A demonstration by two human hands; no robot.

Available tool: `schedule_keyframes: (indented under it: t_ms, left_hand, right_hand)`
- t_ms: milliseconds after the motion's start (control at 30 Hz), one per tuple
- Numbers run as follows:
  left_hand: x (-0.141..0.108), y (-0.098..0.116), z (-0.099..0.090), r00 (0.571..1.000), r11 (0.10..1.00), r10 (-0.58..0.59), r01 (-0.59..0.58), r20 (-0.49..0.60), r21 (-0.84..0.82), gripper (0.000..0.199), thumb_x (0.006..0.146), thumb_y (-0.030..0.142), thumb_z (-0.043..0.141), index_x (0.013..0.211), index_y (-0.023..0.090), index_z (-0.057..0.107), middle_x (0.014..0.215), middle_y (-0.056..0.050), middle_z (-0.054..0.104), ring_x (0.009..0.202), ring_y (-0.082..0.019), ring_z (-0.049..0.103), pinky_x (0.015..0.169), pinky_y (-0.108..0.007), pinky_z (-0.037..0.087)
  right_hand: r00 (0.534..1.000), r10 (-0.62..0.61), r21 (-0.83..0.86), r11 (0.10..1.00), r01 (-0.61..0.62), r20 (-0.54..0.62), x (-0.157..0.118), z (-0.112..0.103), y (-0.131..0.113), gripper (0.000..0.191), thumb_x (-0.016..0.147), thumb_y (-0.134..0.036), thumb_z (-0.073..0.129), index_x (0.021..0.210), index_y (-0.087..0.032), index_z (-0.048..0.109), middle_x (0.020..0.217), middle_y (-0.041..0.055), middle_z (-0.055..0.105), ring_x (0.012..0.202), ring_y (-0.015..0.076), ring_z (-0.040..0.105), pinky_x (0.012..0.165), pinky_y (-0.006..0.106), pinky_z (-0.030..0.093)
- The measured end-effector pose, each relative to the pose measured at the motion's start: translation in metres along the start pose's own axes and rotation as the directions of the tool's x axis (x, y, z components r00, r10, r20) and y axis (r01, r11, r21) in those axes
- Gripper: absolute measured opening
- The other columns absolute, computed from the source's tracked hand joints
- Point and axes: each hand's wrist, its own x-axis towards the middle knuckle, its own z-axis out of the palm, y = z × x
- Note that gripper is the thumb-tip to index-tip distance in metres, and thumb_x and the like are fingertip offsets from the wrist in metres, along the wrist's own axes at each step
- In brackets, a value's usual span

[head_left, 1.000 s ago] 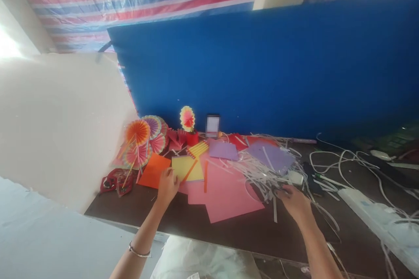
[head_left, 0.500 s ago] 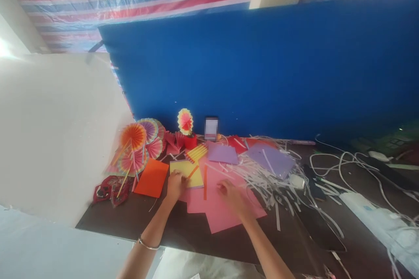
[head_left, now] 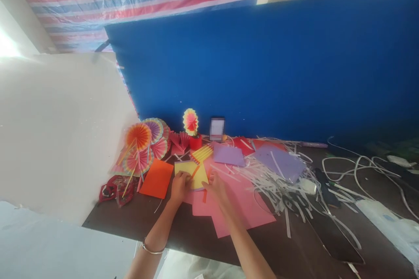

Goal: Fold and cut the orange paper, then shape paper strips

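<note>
A yellow paper sheet with a purple border lies on the pink paper, an orange strip slanting across it. At its left lower part, my left hand is closed, fingertips pressed onto the sheet near the strip's lower end. My right hand is at the sheet's right edge, thumb over the corner and fingers bent beside it; its exact grip is partly hidden. A second orange strip lies on the pink paper, partly covered by my right hand. Yellow pleated paper lies just behind.
An orange sheet lies left, before several paper fans. One round fan stands in a red pot. Purple sheets, many white paper strips, a phone and white cables spread to the right.
My right hand has moved left from over the pink paper to the yellow sheet's right edge, covering part of the second orange strip. My left hand stays on the sheet.
</note>
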Motion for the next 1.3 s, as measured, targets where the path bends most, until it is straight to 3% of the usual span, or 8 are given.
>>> schedule_keyframes:
  t_ms: [167, 300, 633, 767, 900, 1067, 1300]
  left_hand:
    - [0.000, 0.000, -0.001, 1.000, 0.999, 0.016, -0.016, 0.009, -0.028, 0.014, 0.082, 0.021, 0.050, 0.090, 0.017, 0.061, 0.088, -0.006, 0.058, 0.083, -0.016, 0.057, 0.075, -0.028, 0.043]
    - [-0.001, -0.001, 0.004, 0.997, 0.995, 0.032, -0.026, 0.064, -0.095, 0.014, 0.082, 0.016, 0.047, 0.086, 0.016, 0.061, 0.087, -0.005, 0.056, 0.080, -0.015, 0.056, 0.073, -0.027, 0.044]
    - [-0.007, 0.012, -0.001, 0.972, 0.979, 0.204, -0.205, 0.117, -0.010, 0.019, 0.084, 0.012, 0.043, 0.082, 0.017, 0.061, 0.086, -0.005, 0.059, 0.084, -0.018, 0.052, 0.086, -0.036, 0.038]
    - [-0.012, 0.020, -0.003, 0.956, 0.965, 0.261, -0.255, 0.134, -0.062, 0.022, 0.085, 0.013, 0.041, 0.085, 0.018, 0.062, 0.091, -0.005, 0.060, 0.085, -0.018, 0.052, 0.086, -0.036, 0.040]
    - [-0.013, 0.023, -0.004, 0.960, 0.958, 0.253, -0.230, 0.125, -0.170, 0.021, 0.084, 0.013, 0.043, 0.086, 0.018, 0.063, 0.090, -0.006, 0.059, 0.088, -0.018, 0.053, 0.084, -0.033, 0.043]
    - [-0.013, 0.023, -0.003, 0.966, 0.957, 0.228, -0.198, 0.126, -0.211, 0.025, 0.083, 0.010, 0.040, 0.084, 0.018, 0.064, 0.093, -0.006, 0.058, 0.089, -0.016, 0.056, 0.084, -0.029, 0.045]
    - [-0.015, 0.019, -0.003, 0.952, 0.960, 0.274, -0.262, 0.133, -0.104, 0.028, 0.084, 0.009, 0.037, 0.087, 0.020, 0.062, 0.095, -0.005, 0.058, 0.086, -0.015, 0.057, 0.080, -0.029, 0.047]
  right_hand:
    - [0.998, 0.031, 0.104, 0.994, -0.024, -0.058, 0.002, 0.006, 0.002, 0.028, 0.059, -0.018, 0.055, 0.087, -0.020, 0.053, 0.080, 0.0036, 0.064, 0.072, 0.0209, 0.062, 0.060, 0.032, 0.047]
    - [0.994, 0.054, 0.107, 0.993, -0.044, -0.090, 0.003, -0.003, 0.009, 0.025, 0.058, -0.021, 0.054, 0.082, -0.018, 0.056, 0.081, 0.0047, 0.065, 0.073, 0.0205, 0.063, 0.067, 0.034, 0.049]
    - [0.989, 0.067, 0.151, 0.987, -0.046, -0.135, -0.013, -0.068, 0.033, 0.025, 0.057, -0.026, 0.063, 0.081, -0.018, 0.061, 0.078, 0.0061, 0.069, 0.076, 0.0225, 0.065, 0.070, 0.035, 0.052]
    - [0.985, 0.048, 0.166, 0.986, -0.021, -0.163, -0.028, -0.094, 0.043, 0.030, 0.057, -0.031, 0.067, 0.083, -0.017, 0.063, 0.080, 0.0075, 0.070, 0.075, 0.0236, 0.066, 0.069, 0.036, 0.053]
    - [0.971, 0.092, 0.166, 0.985, -0.055, -0.219, -0.047, -0.115, 0.051, 0.035, 0.054, -0.034, 0.070, 0.083, -0.016, 0.062, 0.078, 0.0082, 0.070, 0.075, 0.0249, 0.066, 0.069, 0.037, 0.053]
    - [0.959, 0.158, 0.106, 0.985, -0.136, -0.235, -0.070, -0.128, 0.056, 0.032, 0.058, -0.035, 0.066, 0.085, -0.017, 0.060, 0.077, 0.0072, 0.069, 0.075, 0.0246, 0.066, 0.071, 0.038, 0.053]
    - [0.961, 0.184, 0.037, 0.983, -0.180, -0.207, -0.086, -0.137, 0.061, 0.034, 0.059, -0.037, 0.067, 0.088, -0.020, 0.062, 0.086, 0.0076, 0.070, 0.081, 0.0264, 0.067, 0.074, 0.039, 0.053]
